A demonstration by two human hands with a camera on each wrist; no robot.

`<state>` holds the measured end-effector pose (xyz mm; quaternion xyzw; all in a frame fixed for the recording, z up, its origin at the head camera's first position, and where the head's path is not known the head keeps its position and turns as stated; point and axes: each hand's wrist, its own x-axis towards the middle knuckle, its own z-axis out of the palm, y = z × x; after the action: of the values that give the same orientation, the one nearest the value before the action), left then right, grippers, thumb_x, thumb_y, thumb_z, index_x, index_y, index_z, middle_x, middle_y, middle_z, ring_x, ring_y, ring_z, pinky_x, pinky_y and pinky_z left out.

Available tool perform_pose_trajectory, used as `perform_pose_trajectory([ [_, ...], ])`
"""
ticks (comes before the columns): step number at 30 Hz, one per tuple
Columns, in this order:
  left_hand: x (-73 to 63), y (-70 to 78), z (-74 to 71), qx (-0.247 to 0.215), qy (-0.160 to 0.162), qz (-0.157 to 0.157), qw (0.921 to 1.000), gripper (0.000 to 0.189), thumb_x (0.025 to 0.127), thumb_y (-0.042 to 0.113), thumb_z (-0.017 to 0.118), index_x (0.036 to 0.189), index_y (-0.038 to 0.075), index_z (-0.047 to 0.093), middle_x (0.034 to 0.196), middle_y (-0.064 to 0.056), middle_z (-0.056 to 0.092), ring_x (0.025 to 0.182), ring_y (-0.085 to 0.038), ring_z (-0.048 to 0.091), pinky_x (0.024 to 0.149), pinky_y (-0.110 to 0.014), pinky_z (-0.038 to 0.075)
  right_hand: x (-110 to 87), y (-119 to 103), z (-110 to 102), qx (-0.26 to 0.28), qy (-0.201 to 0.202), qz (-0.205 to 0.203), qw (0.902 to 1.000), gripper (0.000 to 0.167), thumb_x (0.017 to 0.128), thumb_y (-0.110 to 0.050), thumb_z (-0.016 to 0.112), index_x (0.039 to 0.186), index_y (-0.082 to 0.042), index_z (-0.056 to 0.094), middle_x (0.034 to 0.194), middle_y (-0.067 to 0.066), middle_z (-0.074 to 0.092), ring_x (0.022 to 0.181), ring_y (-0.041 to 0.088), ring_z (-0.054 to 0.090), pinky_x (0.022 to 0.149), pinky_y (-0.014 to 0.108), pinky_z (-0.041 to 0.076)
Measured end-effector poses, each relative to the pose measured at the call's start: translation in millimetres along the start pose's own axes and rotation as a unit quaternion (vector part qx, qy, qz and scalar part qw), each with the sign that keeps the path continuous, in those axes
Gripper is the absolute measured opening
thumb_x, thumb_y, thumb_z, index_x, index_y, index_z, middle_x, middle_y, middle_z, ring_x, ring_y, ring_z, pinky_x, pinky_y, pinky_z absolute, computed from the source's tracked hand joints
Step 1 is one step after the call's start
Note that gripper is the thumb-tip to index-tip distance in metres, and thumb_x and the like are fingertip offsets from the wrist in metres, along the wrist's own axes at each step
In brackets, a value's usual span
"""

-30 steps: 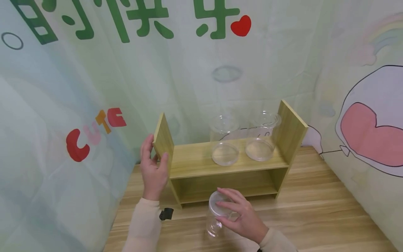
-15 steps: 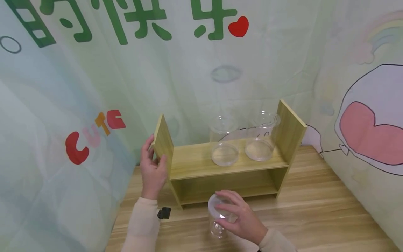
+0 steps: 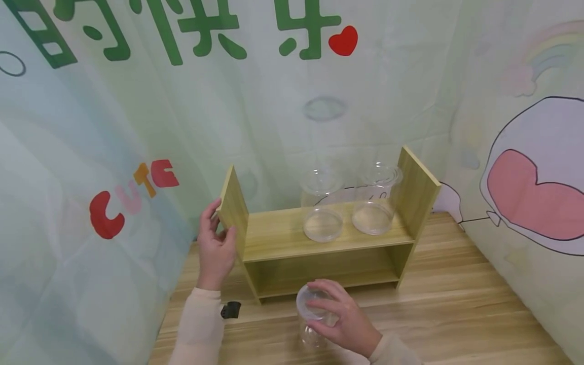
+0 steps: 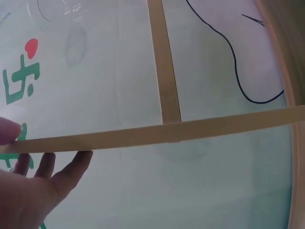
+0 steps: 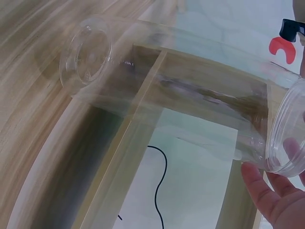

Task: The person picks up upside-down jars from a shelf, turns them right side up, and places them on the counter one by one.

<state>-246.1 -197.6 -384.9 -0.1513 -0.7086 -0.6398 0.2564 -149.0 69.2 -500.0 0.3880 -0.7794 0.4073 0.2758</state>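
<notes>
Left hand [image 3: 216,253] pinches shelf [image 3: 274,235] by its side, prob to steady it. Right hand [image 3: 344,319] has fingers curled round top of jar [image 3: 304,317], guessing for control; jar's in front of shelf. Two other jars [image 3: 323,223] upright on shelf.

Green characters [image 3: 208,23] 的快乐, cropped above, and coloured letters [image 3: 144,177] "CUTE" on cloth backdrop [image 3: 274,116]

Room atop pale-yellow wooden shelf [image 3: 271,235], left of two clear cylindrical jars [image 3: 323,228]; wooden side panels [image 3: 416,197] wall both ends.
</notes>
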Motion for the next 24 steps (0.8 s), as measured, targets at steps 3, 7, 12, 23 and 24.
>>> perform_pose_trajectory([
  [3,0.0,2.1,-3.9,0.010,-0.017,-0.010,0.9998,0.063,0.090,-0.018,0.046,0.147,0.009,0.039,0.137,-0.014,0.049,0.115,-0.031,0.052,0.080,-0.022,0.050,-0.9,-0.7,1.4,0.000,0.001,0.001,1.0000,0.035,0.075,-0.016,0.086,0.107,-0.012,0.074,0.131,0.013,0.058,0.119,0.034,0.054,0.093,0.043,0.051],
  [7,0.6,3.5,-10.6,0.024,-0.041,-0.015,0.9987,0.065,0.091,-0.016,0.050,0.148,0.011,0.038,0.137,-0.011,0.048,0.117,-0.024,0.051,0.080,-0.021,0.049,-2.5,-0.1,1.8,0.000,0.000,0.003,1.0000,0.033,0.077,-0.017,0.086,0.107,-0.012,0.074,0.130,0.012,0.059,0.118,0.034,0.054,0.093,0.043,0.052],
  [12,1.2,2.2,-15.1,0.030,-0.055,-0.014,0.9979,0.066,0.091,-0.015,0.054,0.149,0.013,0.039,0.140,-0.007,0.046,0.121,-0.021,0.050,0.080,-0.019,0.050,-5.2,1.4,2.3,-0.001,-0.001,0.008,1.0000,0.033,0.078,-0.018,0.085,0.108,-0.011,0.073,0.131,0.012,0.058,0.119,0.034,0.054,0.093,0.043,0.052],
  [23,2.1,2.8,-21.1,0.063,-0.076,-0.013,0.9951,0.068,0.092,-0.011,0.058,0.151,0.015,0.037,0.144,-0.011,0.044,0.127,-0.027,0.048,0.074,-0.017,0.051,-6.7,1.2,5.7,-0.002,-0.008,0.022,0.9997,0.033,0.078,-0.017,0.085,0.108,-0.011,0.072,0.131,0.011,0.058,0.120,0.032,0.053,0.093,0.043,0.051],
  [24,2.7,3.1,-21.5,0.064,-0.080,-0.012,0.9947,0.068,0.092,-0.011,0.059,0.151,0.016,0.036,0.145,-0.009,0.042,0.127,-0.027,0.048,0.072,-0.018,0.051,-6.7,1.5,5.8,-0.002,-0.008,0.024,0.9997,0.032,0.078,-0.017,0.085,0.107,-0.011,0.072,0.131,0.011,0.058,0.120,0.032,0.053,0.093,0.042,0.052],
])
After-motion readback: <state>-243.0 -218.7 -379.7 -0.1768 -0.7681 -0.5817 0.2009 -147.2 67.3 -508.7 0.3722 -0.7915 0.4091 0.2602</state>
